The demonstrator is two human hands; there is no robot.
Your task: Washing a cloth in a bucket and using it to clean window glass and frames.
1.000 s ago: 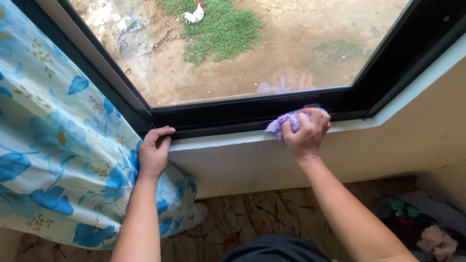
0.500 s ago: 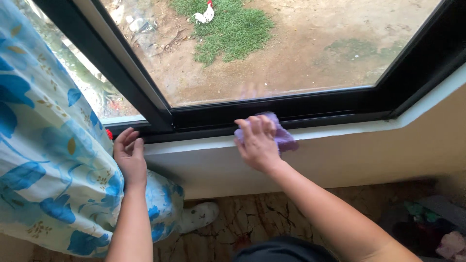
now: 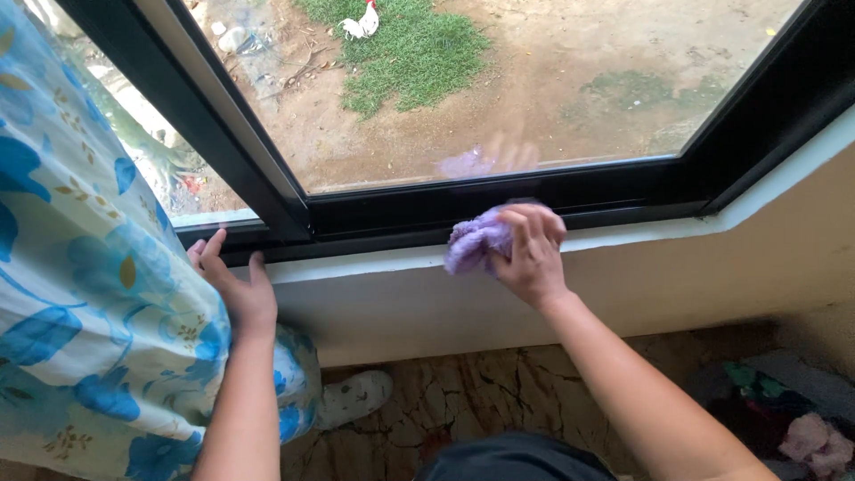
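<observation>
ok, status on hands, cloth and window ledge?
Right hand gripping purple cloth on ledge. Left hand flat on ledge beside curtain. Nothing in the way.

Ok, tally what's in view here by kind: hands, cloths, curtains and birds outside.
Hands: 2, left hand and right hand
Cloths: 1, purple cloth
Curtains: 1, blue floral curtain
Birds: 1, white chicken
Total: 5
</observation>
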